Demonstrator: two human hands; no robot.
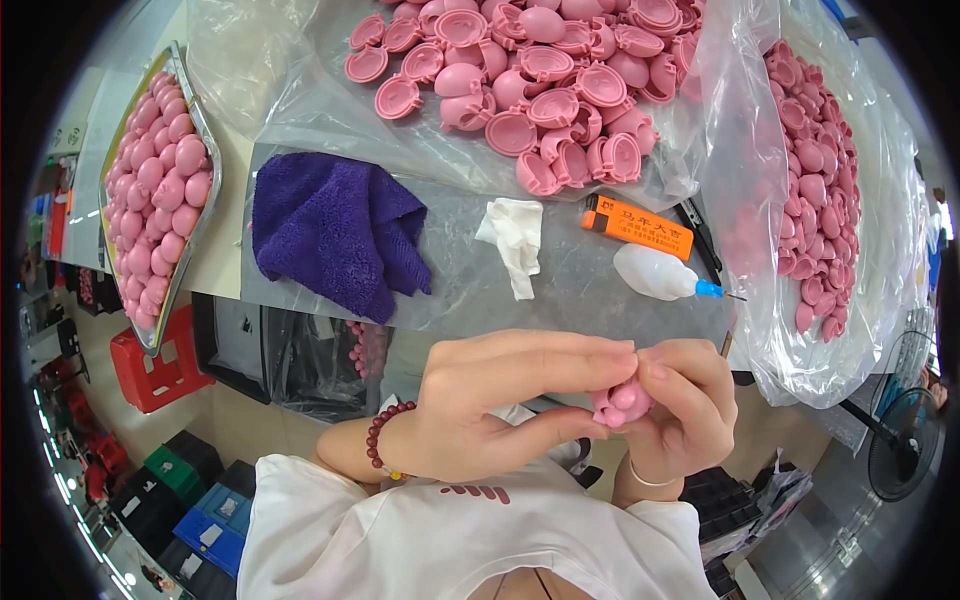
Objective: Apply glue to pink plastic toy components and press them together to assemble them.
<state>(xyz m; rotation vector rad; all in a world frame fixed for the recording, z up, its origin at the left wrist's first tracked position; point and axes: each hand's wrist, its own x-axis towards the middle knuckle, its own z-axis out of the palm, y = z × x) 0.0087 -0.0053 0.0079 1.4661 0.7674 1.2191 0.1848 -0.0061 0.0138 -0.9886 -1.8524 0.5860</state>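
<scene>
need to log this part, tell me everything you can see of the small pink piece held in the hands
The small pink piece is a rounded, lumpy, matte pink part that looks like soft rubber or plastic. Only its middle shows, with several small bumps; the rest is hidden by fingers. It is pinched between the left hand and the right hand, held in the air in front of the body, below the table edge and touching nothing else.

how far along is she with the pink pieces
Done: a metal tray at left is full of closed pink balls. In hand: both the left hand and right hand pinch one pink piece. Left: many open pink shells remain on plastic, plus a bagful at right.
</scene>
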